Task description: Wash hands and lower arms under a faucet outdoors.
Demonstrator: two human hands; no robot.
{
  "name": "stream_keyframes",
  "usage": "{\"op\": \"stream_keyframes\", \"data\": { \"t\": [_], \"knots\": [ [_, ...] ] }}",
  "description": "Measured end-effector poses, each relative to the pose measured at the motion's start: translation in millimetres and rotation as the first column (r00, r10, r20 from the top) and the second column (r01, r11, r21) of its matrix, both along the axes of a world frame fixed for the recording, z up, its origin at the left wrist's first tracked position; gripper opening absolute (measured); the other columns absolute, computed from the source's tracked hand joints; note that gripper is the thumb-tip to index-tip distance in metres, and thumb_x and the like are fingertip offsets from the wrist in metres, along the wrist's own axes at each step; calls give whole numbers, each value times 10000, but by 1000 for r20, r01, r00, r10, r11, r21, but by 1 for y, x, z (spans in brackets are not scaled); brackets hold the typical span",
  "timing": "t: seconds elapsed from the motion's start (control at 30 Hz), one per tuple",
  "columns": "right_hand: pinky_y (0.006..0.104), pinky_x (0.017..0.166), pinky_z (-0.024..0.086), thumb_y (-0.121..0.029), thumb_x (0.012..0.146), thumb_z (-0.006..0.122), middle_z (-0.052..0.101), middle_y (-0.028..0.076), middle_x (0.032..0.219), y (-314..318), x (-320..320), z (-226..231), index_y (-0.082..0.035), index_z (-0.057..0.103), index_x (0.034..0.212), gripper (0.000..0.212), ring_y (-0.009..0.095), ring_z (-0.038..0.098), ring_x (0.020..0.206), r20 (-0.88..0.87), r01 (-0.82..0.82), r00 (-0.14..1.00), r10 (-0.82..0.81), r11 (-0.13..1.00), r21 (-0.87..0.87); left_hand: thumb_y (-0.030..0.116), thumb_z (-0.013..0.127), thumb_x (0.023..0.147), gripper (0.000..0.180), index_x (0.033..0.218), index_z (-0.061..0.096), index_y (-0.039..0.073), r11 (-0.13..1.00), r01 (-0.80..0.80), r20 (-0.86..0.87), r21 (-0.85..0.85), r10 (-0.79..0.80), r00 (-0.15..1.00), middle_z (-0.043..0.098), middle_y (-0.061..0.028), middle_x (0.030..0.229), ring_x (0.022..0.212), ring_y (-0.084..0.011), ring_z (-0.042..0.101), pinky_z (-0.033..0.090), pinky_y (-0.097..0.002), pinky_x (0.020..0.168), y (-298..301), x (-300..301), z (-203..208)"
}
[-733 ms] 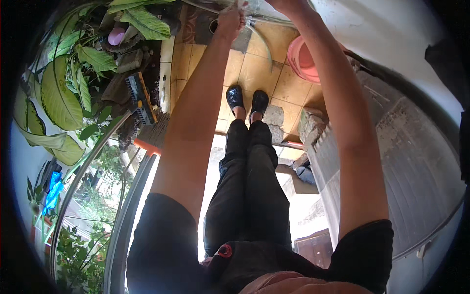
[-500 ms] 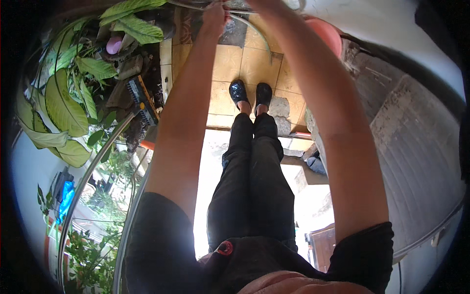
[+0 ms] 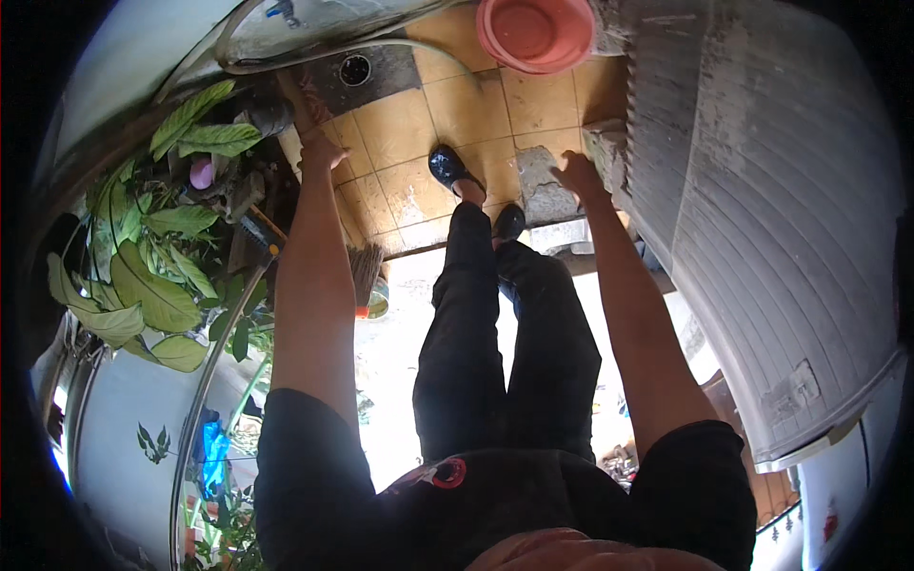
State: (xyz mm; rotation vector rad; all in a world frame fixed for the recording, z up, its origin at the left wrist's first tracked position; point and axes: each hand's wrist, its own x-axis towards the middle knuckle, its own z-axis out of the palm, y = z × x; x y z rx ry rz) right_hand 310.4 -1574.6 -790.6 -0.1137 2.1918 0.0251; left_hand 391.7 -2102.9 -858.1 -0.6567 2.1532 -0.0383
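My left hand (image 3: 322, 152) hangs over the tiled floor beside the planter edge, thumb sticking out and nothing seen in it. On the other side, my right hand (image 3: 579, 176) is held above a grey cement patch (image 3: 546, 186), its fingers apart and empty. Between and beyond the hands lies the yellow tiled floor (image 3: 466, 109). A pink plastic basin (image 3: 535, 38) stands at the far right of the tiles, out of reach of both hands. A pale hose (image 3: 419, 43) curves along the far wall to the floor.
Leafy plants (image 3: 157, 285) and a long-handled brush (image 3: 262, 228) are at the left, with a metal rail (image 3: 214, 366) nearby. A ribbed grey panel (image 3: 762, 238) closes the right side. A round drain (image 3: 355, 69) and a blue tap (image 3: 283, 11) are at the far end.
Both hands have drawn back from the far wall and moved apart. My feet are now staggered, one ahead of the other. The view has shifted, bringing the basin and drain fully into sight.
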Motion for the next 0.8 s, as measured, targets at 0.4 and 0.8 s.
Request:
{"op": "stream_keyframes", "data": {
  "t": [0.4,0.8],
  "knots": [
    [364,577,536,-473,931,561,679,151,945,278,356,78,-9,599,1035,477,205,676,746,250,704,677,-692,708,57,377,625,915,409,1204,636,88,731,-152,-312,665,457,833,622,-124,1252,1204,-268,557,415,-351,1018,126,4,62],
    [331,691,507,-439,954,528,688,87,947,299,452,210,-95,590,1120,388,180,659,782,305,955,265,-915,292,45,322,601,951,419,1239,588,18,492,-221,-139,842,595,792,633,-123,1215,1088,-192,615,482,-321,924,159,83,117]
  ]
}}
